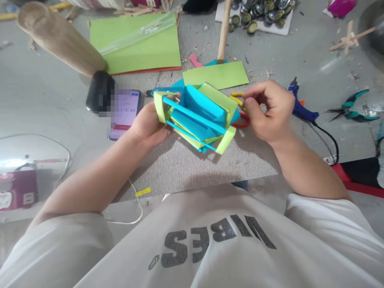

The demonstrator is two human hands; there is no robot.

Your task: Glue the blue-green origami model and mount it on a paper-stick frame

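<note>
My left hand (153,124) is closed around the left end of a paper construction (201,116) made of folded blue and lime-green strips, held tilted above the table. On its other side my right hand (270,110) has thumb and forefinger pinched on a yellow loop, beside a red loop. These look like the handles of scissors (246,120); any blades are hidden behind the paper. A lime-green paper strip (216,76) lies just beyond the construction, over some blue paper.
A phone (124,114), a black rounded object (100,94) and a wooden cylinder (61,38) stand left. Green sheets (138,44), a wooden stick (224,32) and bottle caps (261,16) lie beyond. Right are a blue glue gun (303,106) with its cord and pliers (351,108).
</note>
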